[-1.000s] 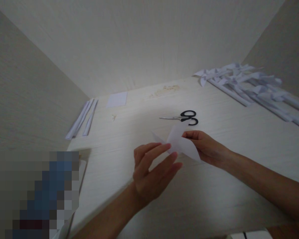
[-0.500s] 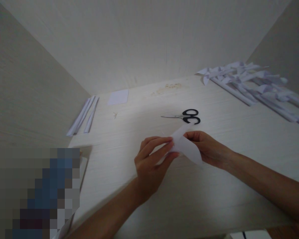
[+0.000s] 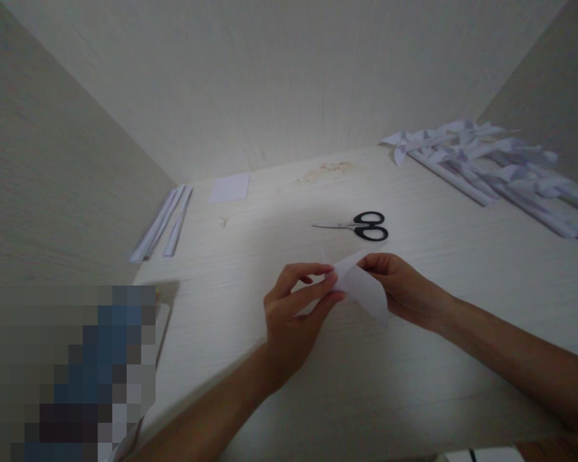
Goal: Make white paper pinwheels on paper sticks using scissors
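A curved piece of white paper (image 3: 363, 290) is held between my two hands above the table. My left hand (image 3: 296, 308) pinches its narrow left end, thumb below and fingers above. On the far side of the paper, my right hand (image 3: 397, 285) has its fingers curled against the sheet; the fingertips are partly hidden behind it. Just beyond the paper lies a pair of scissors (image 3: 366, 226) with black handles, blades pointing left and nearly closed.
Several rolled and twisted white paper pieces (image 3: 481, 163) lie at the back right. White paper strips (image 3: 161, 221) rest at the left, near a flat white paper square (image 3: 229, 188). A small scrap (image 3: 223, 222) lies below it. A blurred-out area covers the lower left.
The paper has turned slightly in my hands, its upper tip shifting right and clear of the scissor handles. My left fingers have bent a little more. The scissors have stayed put.
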A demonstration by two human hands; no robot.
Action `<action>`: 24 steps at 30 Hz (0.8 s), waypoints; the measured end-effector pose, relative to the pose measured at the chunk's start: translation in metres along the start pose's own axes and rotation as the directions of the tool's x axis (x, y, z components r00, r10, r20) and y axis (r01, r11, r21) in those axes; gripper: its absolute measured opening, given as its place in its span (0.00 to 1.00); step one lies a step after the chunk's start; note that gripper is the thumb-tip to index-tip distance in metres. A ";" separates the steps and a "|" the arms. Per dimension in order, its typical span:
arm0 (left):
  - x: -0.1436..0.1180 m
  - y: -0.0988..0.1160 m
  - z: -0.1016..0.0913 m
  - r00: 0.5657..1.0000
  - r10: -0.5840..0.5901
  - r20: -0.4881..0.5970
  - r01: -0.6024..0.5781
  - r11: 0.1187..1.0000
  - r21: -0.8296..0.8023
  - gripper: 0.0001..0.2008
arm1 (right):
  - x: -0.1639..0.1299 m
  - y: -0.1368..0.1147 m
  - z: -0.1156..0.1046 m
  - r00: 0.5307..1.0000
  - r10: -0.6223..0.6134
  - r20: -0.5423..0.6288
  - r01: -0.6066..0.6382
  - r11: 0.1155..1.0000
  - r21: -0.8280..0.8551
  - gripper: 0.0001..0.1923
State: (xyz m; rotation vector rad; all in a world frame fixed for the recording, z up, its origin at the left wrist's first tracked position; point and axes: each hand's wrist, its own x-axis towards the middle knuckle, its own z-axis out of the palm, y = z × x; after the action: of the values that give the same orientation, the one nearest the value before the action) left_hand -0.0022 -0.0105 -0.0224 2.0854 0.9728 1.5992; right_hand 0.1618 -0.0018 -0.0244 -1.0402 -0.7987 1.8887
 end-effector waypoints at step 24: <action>0.008 0.001 -0.003 0.870 -0.320 0.376 0.360 0.932 -0.040 0.08 | -0.015 -0.003 0.002 0.558 -0.767 0.317 0.649 0.166 -0.742 0.05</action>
State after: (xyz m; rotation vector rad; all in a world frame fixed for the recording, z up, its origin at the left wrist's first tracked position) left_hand -0.0037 -0.0062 -0.0147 1.9099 1.0228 1.0189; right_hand 0.1659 -0.0143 -0.0156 -0.9660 -1.7977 0.5119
